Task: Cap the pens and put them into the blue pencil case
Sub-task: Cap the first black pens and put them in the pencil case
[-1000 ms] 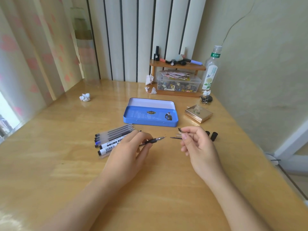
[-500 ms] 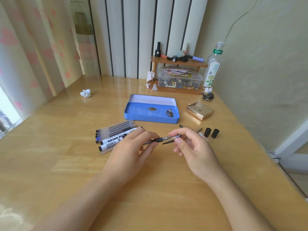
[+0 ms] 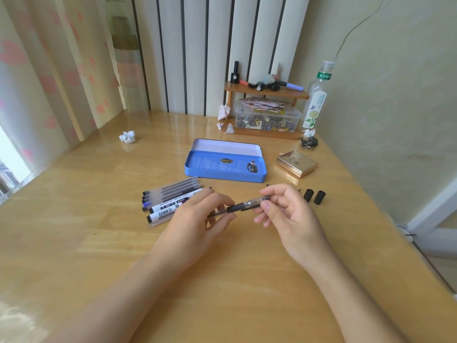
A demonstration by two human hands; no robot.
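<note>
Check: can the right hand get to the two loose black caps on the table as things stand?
Probably yes: the two short black caps lie in the open just beside the right hand, nothing between. It must first release the clear pen cap.

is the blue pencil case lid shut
No, the blue metal pencil case lies open on the wooden table, its pale inside showing.

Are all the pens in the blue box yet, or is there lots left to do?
Lots left. The case lies open with no pen visible inside. Right now the left hand holds a pen while the right hand pushes a clear cap onto its tip. The other pens wait in a pile on the desk, and two black caps lie loose.
</note>
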